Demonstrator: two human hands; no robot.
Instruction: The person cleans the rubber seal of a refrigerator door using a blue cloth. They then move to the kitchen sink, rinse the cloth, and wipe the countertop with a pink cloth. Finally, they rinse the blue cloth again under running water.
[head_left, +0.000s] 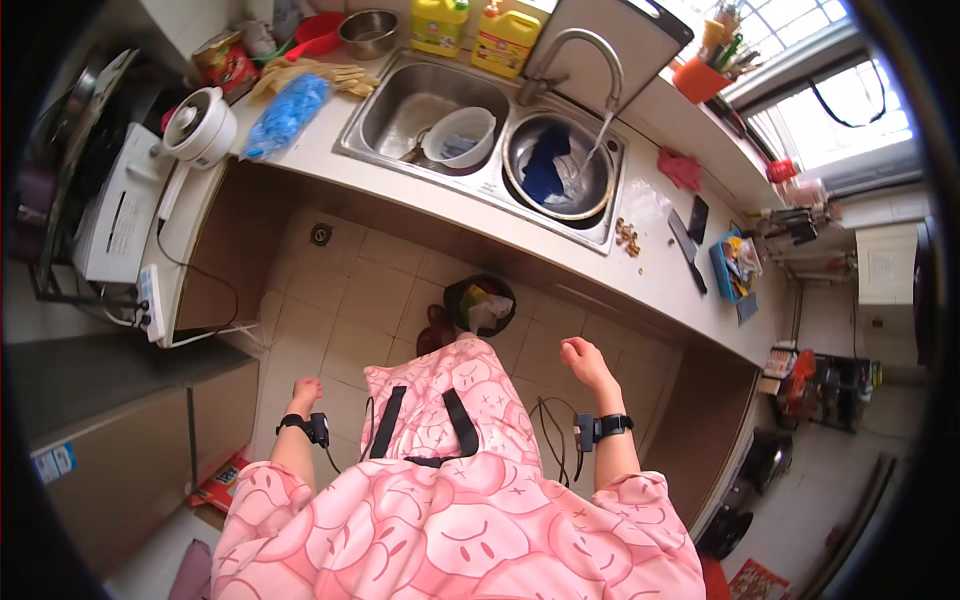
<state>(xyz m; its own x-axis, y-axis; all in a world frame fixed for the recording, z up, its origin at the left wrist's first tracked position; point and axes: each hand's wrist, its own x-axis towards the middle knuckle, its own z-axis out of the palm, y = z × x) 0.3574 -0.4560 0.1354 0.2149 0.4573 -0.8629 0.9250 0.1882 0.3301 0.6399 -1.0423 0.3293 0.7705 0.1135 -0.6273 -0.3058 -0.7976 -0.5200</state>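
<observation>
My left hand (307, 391) hangs over the tiled floor with its fingers curled and nothing visible in it. On the other side my right hand (583, 360) is held loosely closed above the floor, apart from the counter and also without an object. Ahead of me is a stainless steel double sink (491, 180). Water runs from the curved faucet (616, 75) into a round metal basin (600, 204) in the right bowl. Dark blue cloth (545, 169) lies in that basin. A white plastic colander or bowl (480, 124) sits tilted in the left bowl.
A waste bin (511, 319) stands on the floor below the counter. Right of the sink lie brown scraps (627, 237), a kitchen knife (686, 244) and a blue basket (724, 274). Leftward are a blue plastic bag (289, 116), rubber gloves (341, 75) and a white electric pot (201, 127).
</observation>
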